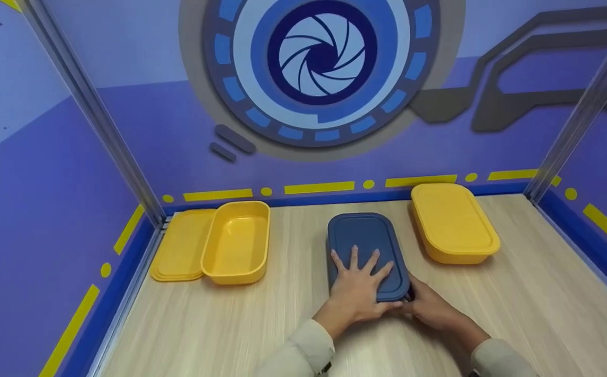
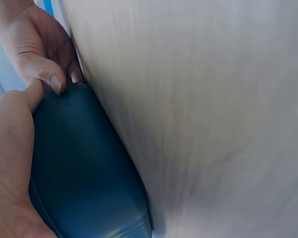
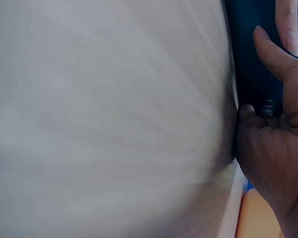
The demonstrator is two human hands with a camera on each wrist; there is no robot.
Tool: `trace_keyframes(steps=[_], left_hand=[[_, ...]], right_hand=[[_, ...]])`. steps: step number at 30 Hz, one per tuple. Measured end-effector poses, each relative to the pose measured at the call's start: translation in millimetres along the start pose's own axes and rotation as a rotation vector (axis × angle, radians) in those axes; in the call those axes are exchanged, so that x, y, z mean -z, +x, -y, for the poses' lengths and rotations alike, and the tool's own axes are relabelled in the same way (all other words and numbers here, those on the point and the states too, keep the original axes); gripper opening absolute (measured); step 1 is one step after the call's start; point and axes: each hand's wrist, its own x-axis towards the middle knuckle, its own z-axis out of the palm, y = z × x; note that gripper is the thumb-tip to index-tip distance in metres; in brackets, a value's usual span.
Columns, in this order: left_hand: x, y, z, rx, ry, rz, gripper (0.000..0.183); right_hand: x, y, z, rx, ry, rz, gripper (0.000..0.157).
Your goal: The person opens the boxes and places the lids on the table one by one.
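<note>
A dark blue lidded food container (image 1: 361, 230) sits on the table in front of me. My left hand (image 1: 356, 290) presses on its lid with the fingers spread, the thumb reaching over the near edge. At the near right corner, my right hand (image 1: 431, 306) grips the container. In the right wrist view, its thumb (image 3: 275, 57) lies along the blue near wall and its other fingers bend around the side, partly hidden. The left wrist view shows the container's near wall (image 2: 84, 158) and both hands meeting at the corner.
To the right stands a yellow container (image 1: 452, 222) with its lid on. An uncovered yellow container (image 1: 238, 243) stands at the left, beside a yellow lid (image 1: 180, 248) lying on the wooden table (image 1: 219, 330). Purple panels (image 1: 141, 131) border the table at the back and both sides.
</note>
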Motion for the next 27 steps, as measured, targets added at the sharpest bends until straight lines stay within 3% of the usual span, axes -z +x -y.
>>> trace_keyframes(steps=[7, 16, 27], left_hand=[[2.8, 2.0, 0.0, -0.011, -0.039, 0.023, 0.092], [4.0, 3.3, -1.4, -0.029, -0.017, 0.011, 0.094], [0.2, 0.2, 2.3, -0.022, -0.067, -0.015, 0.097]], right_hand=[[2.6, -0.1, -1.2, 0.011, 0.006, 0.006, 0.115], [3.0, -2.2, -2.7, 0.006, 0.028, -0.006, 0.113], [1.0, 0.5, -1.4, 0.020, 0.031, 0.012, 0.114]])
